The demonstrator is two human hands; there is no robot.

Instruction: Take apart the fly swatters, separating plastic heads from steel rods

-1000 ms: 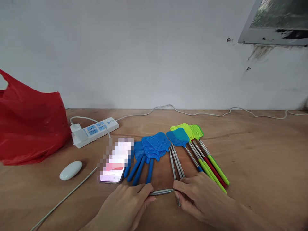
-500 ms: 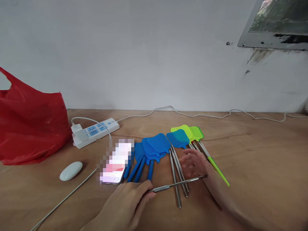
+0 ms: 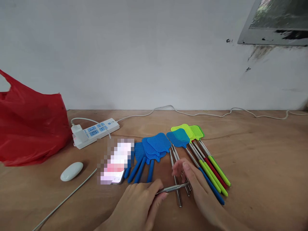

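My left hand (image 3: 141,202) is closed around a telescopic metal rod (image 3: 172,188), which points to the right. The rod's far end meets the palm side of my right hand (image 3: 192,179), whose fingers are curved and apart, not wrapped round it. Under and beyond the right hand lie several loose metal rods (image 3: 178,194). Left of these is a pile of blue fly swatter heads (image 3: 158,142) and blue handles (image 3: 137,168). To the right, assembled fly swatters rest side by side: a blue handle (image 3: 211,186), a red handle (image 3: 216,173) and green handles (image 3: 220,170).
A lit phone (image 3: 117,163) lies left of the blue handles, partly blurred. Further left are a white oval object (image 3: 71,171), a power strip (image 3: 96,131) with a plugged-in charger, and a red plastic bag (image 3: 36,125). A white cable (image 3: 202,115) runs along the wall.
My right hand has moved left and down toward my left hand. The exposed length of rod between them is shorter. My left hand has shifted slightly right; the swatter handles have come into view.
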